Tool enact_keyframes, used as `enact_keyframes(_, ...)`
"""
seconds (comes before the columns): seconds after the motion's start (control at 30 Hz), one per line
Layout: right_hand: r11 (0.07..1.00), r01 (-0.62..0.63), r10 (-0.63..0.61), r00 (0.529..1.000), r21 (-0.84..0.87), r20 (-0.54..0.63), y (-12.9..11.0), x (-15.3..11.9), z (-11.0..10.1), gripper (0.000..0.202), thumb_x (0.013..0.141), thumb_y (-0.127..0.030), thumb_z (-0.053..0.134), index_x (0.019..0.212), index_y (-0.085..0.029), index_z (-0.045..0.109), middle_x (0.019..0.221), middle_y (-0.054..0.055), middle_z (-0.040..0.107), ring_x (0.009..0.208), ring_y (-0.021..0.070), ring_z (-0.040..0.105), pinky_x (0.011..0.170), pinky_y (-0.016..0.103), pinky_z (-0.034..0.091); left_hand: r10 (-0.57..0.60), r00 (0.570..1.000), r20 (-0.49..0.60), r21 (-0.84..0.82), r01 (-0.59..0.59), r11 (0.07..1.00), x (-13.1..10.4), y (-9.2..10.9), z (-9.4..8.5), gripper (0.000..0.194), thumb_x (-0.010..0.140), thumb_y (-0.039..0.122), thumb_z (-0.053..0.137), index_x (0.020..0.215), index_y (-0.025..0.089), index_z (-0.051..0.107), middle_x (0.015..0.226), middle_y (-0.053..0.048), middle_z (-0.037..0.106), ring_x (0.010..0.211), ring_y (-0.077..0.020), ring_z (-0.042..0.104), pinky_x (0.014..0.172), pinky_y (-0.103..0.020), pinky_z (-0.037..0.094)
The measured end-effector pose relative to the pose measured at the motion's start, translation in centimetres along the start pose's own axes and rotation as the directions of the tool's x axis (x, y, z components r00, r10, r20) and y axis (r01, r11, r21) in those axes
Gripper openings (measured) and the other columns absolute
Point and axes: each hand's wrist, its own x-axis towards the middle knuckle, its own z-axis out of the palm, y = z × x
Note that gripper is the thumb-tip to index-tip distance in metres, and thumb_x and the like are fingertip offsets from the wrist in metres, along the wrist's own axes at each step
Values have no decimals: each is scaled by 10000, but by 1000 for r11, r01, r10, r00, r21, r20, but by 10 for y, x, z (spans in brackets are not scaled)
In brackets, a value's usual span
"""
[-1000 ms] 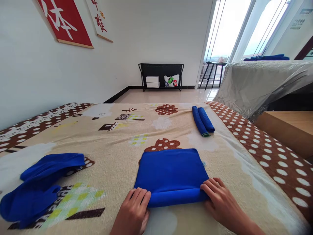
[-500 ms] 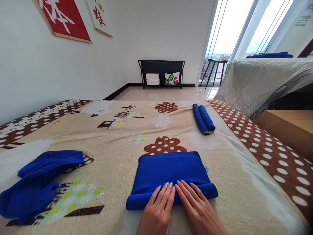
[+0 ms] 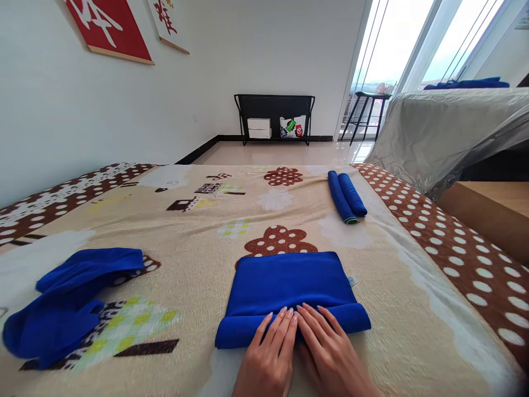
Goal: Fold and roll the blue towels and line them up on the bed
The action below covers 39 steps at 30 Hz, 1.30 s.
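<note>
A blue towel [image 3: 285, 278] lies on the patterned blanket in front of me, its near edge rolled into a thick tube and its far part flat. My left hand [image 3: 270, 350] rests on the rolled edge, fingers stretched forward over it. Beside it my right hand [image 3: 330, 350] lies on the same roll, fingers also extended, the two hands' fingertips almost meeting. Both thumbs are mostly hidden. A small pale tag [image 3: 351, 281] sticks out at the towel's right side.
Two rolled blue towels [image 3: 346, 196] lie side by side at the far right of the blanket [image 3: 198, 264]. A crumpled blue cloth [image 3: 70, 303] is on the left. Beyond the bed are a black rack [image 3: 275, 116], a stool [image 3: 367, 113] and plastic-covered furniture [image 3: 442, 127].
The view has tilted down slightly and shifted. My hands stay on the towel's rolled edge, and the roll looks a little thicker. The other cloths have not moved on the blanket.
</note>
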Motion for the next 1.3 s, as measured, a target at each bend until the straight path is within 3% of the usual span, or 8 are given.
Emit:
enact_keyframes(0.17,983,-173,178,979,-54,101,34,-24,-1,620,981,-450,481,1522,-185,337,1494,66,462,1336,259,495,1077,456,403,-210,974,88,17,209,978,-27,-32,8,555,954,389,505,1469,198,426,1456,-65,536,1282,-220,554,1057,-392,399)
enact_keyframes(0.3,942,-314,320,947,-119,31,54,-44,-7,575,980,-450,490,1490,-202,399,1465,97,495,1336,308,489,1127,544,294,-383,923,25,92,379,921,-51,-50,3,572,954,326,477,1506,221,365,1438,-100,548,1284,-283,549,1171,-554,166)
enact_keyframes(0.37,946,-306,310,950,-107,25,43,-33,-8,525,991,-402,471,1474,-203,430,1474,96,482,1358,312,463,1143,555,264,-363,932,-5,82,362,928,-40,-39,0,597,933,236,458,1518,199,342,1447,-109,537,1302,-283,535,1182,-555,132)
enact_keyframes(0.57,981,-179,164,972,79,166,4,20,-2,465,1024,-355,395,1473,-242,437,1492,23,465,1355,208,476,1083,402,412,-135,974,180,-93,153,984,17,-4,8,513,976,268,404,1481,172,410,1496,-46,485,1346,-182,499,1048,-336,449)
enact_keyframes(0.83,914,-382,395,916,-138,76,64,-23,1,503,1020,-464,396,1429,-185,488,1461,61,503,1354,252,473,1086,462,358,-483,859,169,86,475,876,-36,-64,17,509,1005,404,400,1495,265,384,1487,-43,498,1347,-248,495,1100,-495,370)
enact_keyframes(1.0,950,-300,299,954,-83,-27,73,-48,-17,422,993,-320,473,1397,-203,506,1484,77,481,1361,256,451,1086,443,326,-291,957,-3,49,290,956,-53,-70,-9,523,978,266,475,1492,208,395,1465,-87,526,1352,-239,480,1129,-425,326)
enact_keyframes(1.13,985,-171,171,985,4,-15,71,-61,-28,440,931,-202,540,1369,-239,522,1331,57,609,1239,227,541,1028,395,356,-44,999,-14,-36,44,998,-59,-60,-21,465,907,137,540,1372,149,539,1364,-80,612,1311,-205,510,1103,-331,372)
enact_keyframes(1.3,980,-199,199,980,-2,-5,69,-59,-18,468,863,-117,509,1317,-220,547,1249,51,653,1145,223,583,1014,402,331,-119,993,-26,-32,118,992,-58,-46,-9,468,859,48,478,1315,108,561,1288,-91,649,1240,-205,550,1085,-355,385)
